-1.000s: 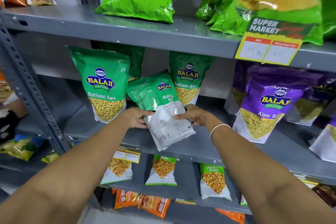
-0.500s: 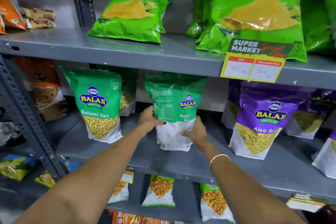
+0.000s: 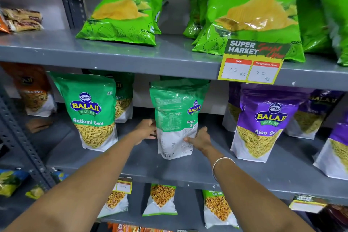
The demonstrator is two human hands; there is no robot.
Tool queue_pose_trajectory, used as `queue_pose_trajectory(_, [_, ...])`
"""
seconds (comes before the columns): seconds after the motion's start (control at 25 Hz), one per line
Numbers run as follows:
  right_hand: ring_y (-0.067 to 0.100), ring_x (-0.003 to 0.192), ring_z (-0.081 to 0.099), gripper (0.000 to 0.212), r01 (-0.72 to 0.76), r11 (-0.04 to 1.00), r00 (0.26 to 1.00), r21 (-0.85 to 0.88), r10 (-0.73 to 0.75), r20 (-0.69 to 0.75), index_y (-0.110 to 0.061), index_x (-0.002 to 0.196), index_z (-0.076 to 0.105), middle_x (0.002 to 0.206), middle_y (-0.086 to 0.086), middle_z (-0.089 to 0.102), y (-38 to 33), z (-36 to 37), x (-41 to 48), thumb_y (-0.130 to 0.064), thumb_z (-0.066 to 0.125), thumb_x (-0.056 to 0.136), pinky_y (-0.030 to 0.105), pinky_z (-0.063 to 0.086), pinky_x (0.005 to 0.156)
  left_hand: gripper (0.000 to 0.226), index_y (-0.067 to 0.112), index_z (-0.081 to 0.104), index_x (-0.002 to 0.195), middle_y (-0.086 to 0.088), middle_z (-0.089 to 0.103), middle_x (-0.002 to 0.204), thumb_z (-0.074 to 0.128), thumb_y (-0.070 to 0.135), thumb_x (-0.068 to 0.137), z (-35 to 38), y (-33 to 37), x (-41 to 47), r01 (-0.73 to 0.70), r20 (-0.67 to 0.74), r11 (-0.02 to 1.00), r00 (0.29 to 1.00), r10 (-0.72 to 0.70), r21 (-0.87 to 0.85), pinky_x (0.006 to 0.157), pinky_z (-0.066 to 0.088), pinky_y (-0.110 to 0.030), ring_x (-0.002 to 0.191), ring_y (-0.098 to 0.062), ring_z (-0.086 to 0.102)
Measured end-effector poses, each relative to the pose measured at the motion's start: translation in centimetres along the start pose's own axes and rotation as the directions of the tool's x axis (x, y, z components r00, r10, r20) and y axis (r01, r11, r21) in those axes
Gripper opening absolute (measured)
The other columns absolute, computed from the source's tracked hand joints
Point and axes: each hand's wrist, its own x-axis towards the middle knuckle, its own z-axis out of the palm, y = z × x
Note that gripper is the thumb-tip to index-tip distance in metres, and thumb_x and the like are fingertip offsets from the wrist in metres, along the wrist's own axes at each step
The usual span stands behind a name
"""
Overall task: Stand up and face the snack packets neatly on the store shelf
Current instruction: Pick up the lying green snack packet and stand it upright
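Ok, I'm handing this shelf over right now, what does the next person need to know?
Left hand and right hand: both gripping the lower sides of the middle Ratlami Sev packet.
That packet stands upright on the middle shelf but is turned, so its printed back panel mostly faces out.
Done: the Ratlami Sev packet on the left and the Aloo Sev packet stand front-facing.
Left: turn the held packet so its front faces out, line it up with its neighbours, then let go.

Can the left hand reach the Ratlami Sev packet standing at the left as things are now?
Probably yes. The left hand is on the middle packet, and only bare shelf lies between it and the Ratlami Sev packet.
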Motion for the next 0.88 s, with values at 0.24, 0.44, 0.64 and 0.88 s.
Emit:
queue_pose_trajectory(0.24, [0.017,0.076,0.049,0.041,-0.048,0.994,0.997,0.099,0.042,0.062,-0.015,0.079,0.035,0.098,0.011,0.049,-0.4,-0.4,0.0,-0.003,0.074,0.076,0.034,0.051,0.057,0.046,0.012,0.039,0.141,-0.008,0.050,0.142,0.045,0.008,0.096,0.9,-1.2,0.1,0.050,0.048,0.995,0.998,-0.046,-0.092,0.100,0.042,-0.039,0.124,-0.021,0.049])
queue_pose_trajectory(0.44, [0.013,0.096,0.051,0.054,-0.109,0.969,0.935,0.222,0.023,0.355,-0.019,0.117,0.036,0.101,-0.003,0.053,-1.2,-1.3,-1.1,-0.003,0.071,0.080,0.026,0.044,0.070,0.055,0.023,0.031,0.145,0.003,0.052,0.131,0.052,0.022,0.093,1.2,-2.1,0.5,0.123,0.209,0.973,0.974,-0.082,-0.194,0.104,0.037,-0.044,0.123,-0.019,0.047])
queue_pose_trajectory(0.64, [0.011,0.118,0.056,0.071,0.107,0.985,0.822,0.139,-0.166,0.544,-0.016,0.136,0.040,0.135,-0.001,0.052,-1.9,-0.4,-2.0,-0.004,0.076,0.076,0.023,0.052,0.094,0.064,0.022,0.034,0.143,-0.002,0.048,0.138,0.064,0.019,0.086,2.1,-2.2,0.8,0.062,0.161,0.992,0.986,-0.044,-0.110,0.104,0.037,-0.043,0.128,-0.020,0.044])
queue_pose_trajectory(0.88, [0.010,0.117,0.042,0.084,0.120,0.993,0.927,0.017,-0.118,0.357,-0.004,0.135,0.032,0.110,-0.006,0.035,-1.4,0.2,-2.1,-0.011,0.083,0.068,0.026,0.037,0.107,0.046,0.017,0.039,0.114,-0.008,0.049,0.135,0.069,0.009,0.081,2.3,-1.2,1.2,0.060,0.153,0.991,0.987,-0.041,-0.123,0.110,0.026,-0.045,0.135,-0.023,0.039])
